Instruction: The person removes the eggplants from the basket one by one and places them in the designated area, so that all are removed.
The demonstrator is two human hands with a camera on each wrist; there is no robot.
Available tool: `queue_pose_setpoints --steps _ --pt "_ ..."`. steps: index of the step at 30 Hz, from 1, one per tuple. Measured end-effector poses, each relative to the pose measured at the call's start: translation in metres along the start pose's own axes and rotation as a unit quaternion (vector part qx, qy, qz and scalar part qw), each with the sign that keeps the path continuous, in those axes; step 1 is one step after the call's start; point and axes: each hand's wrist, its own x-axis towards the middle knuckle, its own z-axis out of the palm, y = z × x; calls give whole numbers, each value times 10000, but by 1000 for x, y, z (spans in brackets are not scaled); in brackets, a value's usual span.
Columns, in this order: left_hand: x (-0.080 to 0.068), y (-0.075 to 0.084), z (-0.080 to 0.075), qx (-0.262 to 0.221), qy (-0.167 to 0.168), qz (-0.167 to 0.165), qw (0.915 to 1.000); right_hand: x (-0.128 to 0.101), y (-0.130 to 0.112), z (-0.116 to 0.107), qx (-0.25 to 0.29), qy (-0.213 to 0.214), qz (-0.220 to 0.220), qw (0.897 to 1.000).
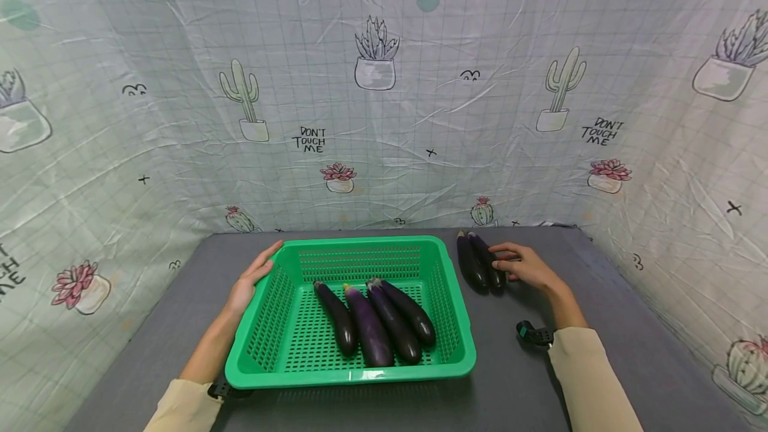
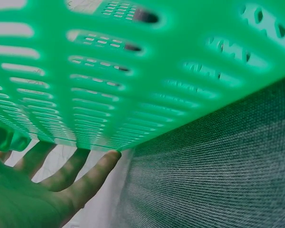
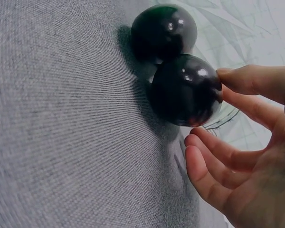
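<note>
While the right hand [image 1: 525, 267] curves its loose fingers [image 3: 213, 171] against the nearer of two aubergines [image 1: 480, 262], no grip has closed round it; the thumb [image 3: 254, 78] rests at its top and the fingers lie just beside its rounded end. The pair lie side by side, touching, on the grey table [image 1: 600, 272] just right of the basket [image 1: 456, 359]. The left hand [image 1: 249, 282] lies flat with straight fingers [image 2: 92, 173] against the basket's left wall. Four aubergines [image 1: 375, 322] lie side by side inside, towards its near right. A cactus-print cloth [image 1: 384, 85] hangs at the far side.
</note>
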Motion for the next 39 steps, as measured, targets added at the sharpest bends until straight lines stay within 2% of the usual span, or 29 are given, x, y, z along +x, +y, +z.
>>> queue_pose_setpoints --steps 8,15,21,25,33,39 --pt "-1 -1 -1 -185 -68 42 9998 0 -1 1 8 -45 -38 10000" --pt "-1 0 0 61 91 -18 9999 0 -4 0 47 -57 68 9999" --pt "-2 1 1 -368 38 -185 9991 0 -8 -4 143 -19 138 9998" --pt "-2 1 1 -443 9 -191 9988 -2 -15 -8 129 63 -13 9999" --pt "0 -1 1 -21 122 -187 9997 -12 -37 -14 165 261 -575 9979" --pt "-1 -1 0 -18 111 -151 9998 -16 -53 -16 148 260 -863 9958"
